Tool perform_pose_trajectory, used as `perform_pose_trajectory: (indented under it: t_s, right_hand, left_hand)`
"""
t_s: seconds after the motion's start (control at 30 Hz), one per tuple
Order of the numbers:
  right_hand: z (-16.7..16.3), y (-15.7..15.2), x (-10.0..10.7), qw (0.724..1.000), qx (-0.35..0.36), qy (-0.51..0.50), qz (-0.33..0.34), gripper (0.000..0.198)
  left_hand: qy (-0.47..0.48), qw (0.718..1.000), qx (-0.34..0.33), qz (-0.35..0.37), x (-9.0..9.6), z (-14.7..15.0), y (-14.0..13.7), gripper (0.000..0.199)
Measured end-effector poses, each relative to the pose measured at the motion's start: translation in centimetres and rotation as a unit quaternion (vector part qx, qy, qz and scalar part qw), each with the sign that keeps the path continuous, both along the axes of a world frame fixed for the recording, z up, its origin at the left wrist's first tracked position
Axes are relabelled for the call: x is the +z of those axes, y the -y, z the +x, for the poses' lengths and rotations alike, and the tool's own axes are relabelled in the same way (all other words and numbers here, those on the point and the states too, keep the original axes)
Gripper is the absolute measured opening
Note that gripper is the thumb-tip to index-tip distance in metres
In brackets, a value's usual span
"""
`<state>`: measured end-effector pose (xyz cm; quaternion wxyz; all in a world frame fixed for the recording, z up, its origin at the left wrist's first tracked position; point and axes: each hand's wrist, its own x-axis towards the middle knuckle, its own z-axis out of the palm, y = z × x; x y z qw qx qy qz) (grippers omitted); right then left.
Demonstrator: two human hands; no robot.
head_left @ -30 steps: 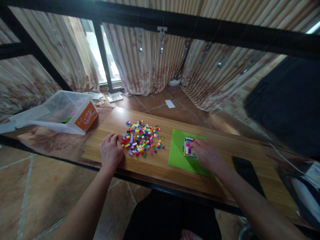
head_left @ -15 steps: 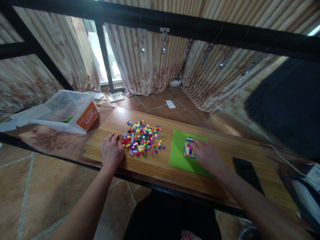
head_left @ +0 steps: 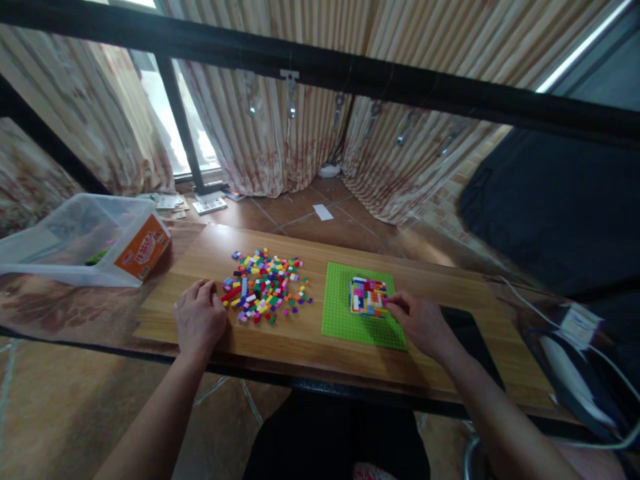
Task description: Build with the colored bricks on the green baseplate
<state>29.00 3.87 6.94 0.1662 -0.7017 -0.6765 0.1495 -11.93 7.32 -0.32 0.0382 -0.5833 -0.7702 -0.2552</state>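
Observation:
On the wooden board, a block of many-coloured toy bricks is built up on a green studded baseplate. My right hand is at the block's right edge, thumb and forefinger pinched on a small pink toy brick. A heap of loose toy bricks lies on the left part of the board. Just left of that heap my left hand rests on the wood with its fingers curled in. The undersides of those fingers are hidden, so anything in them cannot be seen.
A clear plastic box with an orange label stands left of the board. A black phone-like slab lies under my right forearm. A white cable runs at the right. A dark metal bar crosses above.
My right hand has drawn back from over the brick block to its right edge, uncovering its top. My left hand stays beside the heap. The camera view has shifted rightward.

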Motion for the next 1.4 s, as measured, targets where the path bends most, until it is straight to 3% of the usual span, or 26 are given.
perform_pose_trajectory:
  t_s: [0.37,0.47,0.57,0.77,0.97,1.23,1.4]
  right_hand:
    - [-0.1,0.4,-1.5,0.997,-0.081,0.017,0.010,0.025]
    - [-0.6,0.7,-1.4,0.998,-0.049,0.018,0.022,0.024]
    - [-0.9,0.8,-1.5,0.997,0.028,0.062,0.037,0.022]
    - [-0.8,0.3,-2.1,0.973,0.137,0.168,0.086,0.021]
    - [-0.9,0.2,-2.9,0.964,0.165,0.149,0.147,0.024]
    - [-0.7,0.3,-3.4,0.969,0.145,0.061,0.189,0.020]
    - [-0.8,0.6,-3.7,0.964,0.142,0.093,0.204,0.023]
  left_hand:
    - [-0.001,1.000,-0.002,0.009,0.1,0.0,0.0,0.034]
    - [-0.005,1.000,-0.002,0.006,0.0,0.0,0.0,0.035]
    - [-0.004,1.000,-0.003,0.005,0.1,0.0,0.1,0.036]
    - [0.008,1.000,-0.002,-0.001,0.2,0.1,0.1,0.035]
    - [0.007,1.000,0.002,-0.004,0.3,0.1,0.0,0.035]
    - [-0.002,1.000,0.007,-0.001,0.0,0.0,0.0,0.036]
    - [-0.012,1.000,0.004,0.004,-0.1,0.0,-0.1,0.035]
